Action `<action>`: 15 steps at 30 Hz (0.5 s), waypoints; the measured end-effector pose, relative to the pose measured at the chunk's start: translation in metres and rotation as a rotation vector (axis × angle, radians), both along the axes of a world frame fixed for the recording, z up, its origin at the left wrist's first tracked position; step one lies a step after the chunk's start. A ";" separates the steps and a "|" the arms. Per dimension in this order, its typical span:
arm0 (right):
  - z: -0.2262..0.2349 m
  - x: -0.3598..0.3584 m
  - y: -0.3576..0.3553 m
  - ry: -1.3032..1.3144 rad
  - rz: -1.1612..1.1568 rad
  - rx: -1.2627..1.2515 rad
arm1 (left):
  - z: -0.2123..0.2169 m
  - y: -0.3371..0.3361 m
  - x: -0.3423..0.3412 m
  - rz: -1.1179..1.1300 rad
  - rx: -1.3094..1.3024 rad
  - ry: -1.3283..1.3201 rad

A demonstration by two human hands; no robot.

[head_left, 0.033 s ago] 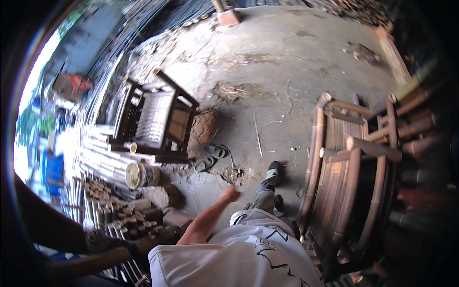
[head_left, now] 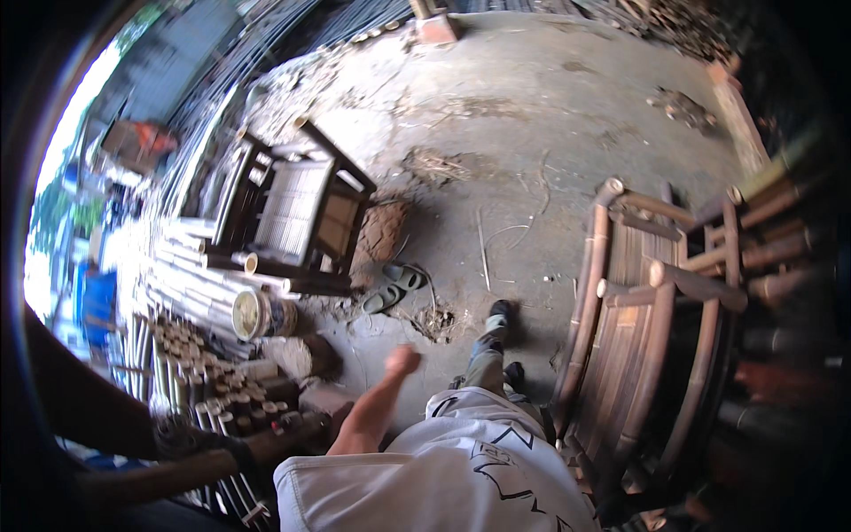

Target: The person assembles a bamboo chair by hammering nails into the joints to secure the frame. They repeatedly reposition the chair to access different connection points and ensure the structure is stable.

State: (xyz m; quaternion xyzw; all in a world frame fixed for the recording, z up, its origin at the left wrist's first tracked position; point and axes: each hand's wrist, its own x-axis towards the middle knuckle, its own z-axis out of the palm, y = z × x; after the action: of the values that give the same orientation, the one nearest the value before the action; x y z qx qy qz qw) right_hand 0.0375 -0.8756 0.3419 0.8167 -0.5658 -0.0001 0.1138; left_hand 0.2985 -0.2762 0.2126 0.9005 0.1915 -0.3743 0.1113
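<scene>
My left forearm [head_left: 368, 417] reaches forward from the white shirt, and my left hand [head_left: 403, 360] hangs over the concrete floor. The hand looks compact and touches nothing that I can see; blur hides how its fingers lie. My right hand is out of the picture. Below the shirt, my legs and dark shoes [head_left: 503, 310] show in mid-stride. To the right stands a brown bamboo chair [head_left: 612, 372] with a slatted surface. Ahead on the left is a dark bamboo frame [head_left: 292, 208] with a pale slatted panel. A pair of green slippers [head_left: 394, 288] lies between them.
Cut bamboo pieces [head_left: 191, 363] are stacked at the lower left, beside a dirty bucket [head_left: 257, 316] and a log [head_left: 306, 355]. Long poles [head_left: 186, 266] lie on the left. A dark pole [head_left: 204, 470] crosses close by. Debris [head_left: 434, 324] and thin strips [head_left: 483, 248] litter the floor.
My left hand has swung slightly back and to the left. The surroundings have shifted a little in the picture as my head moves. Neither frame shows the right hand.
</scene>
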 end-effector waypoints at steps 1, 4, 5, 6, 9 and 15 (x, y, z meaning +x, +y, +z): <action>0.007 0.006 0.008 0.004 0.052 -0.023 | -0.007 0.061 -0.021 0.159 0.165 -0.043; 0.015 0.053 0.044 -0.007 0.299 0.015 | 0.006 0.210 -0.111 0.957 0.247 -0.162; 0.019 0.073 0.058 -0.045 0.367 0.040 | 0.000 0.234 -0.128 1.046 0.110 -0.194; 0.021 0.096 0.074 -0.090 0.445 0.108 | -0.011 0.251 -0.138 1.130 -0.026 -0.229; 0.018 0.185 0.138 -0.274 0.573 0.379 | 0.001 0.253 -0.137 1.482 -0.392 -0.363; -0.048 0.333 0.312 -0.264 0.802 0.842 | -0.004 0.343 -0.176 1.721 -0.638 -0.398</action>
State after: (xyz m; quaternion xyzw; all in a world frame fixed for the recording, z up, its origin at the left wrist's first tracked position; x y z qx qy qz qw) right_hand 0.3701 -0.5639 0.2937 0.9346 -0.1737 -0.0801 -0.3000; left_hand 0.1222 0.0668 0.2081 0.4238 0.6573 -0.0372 0.6220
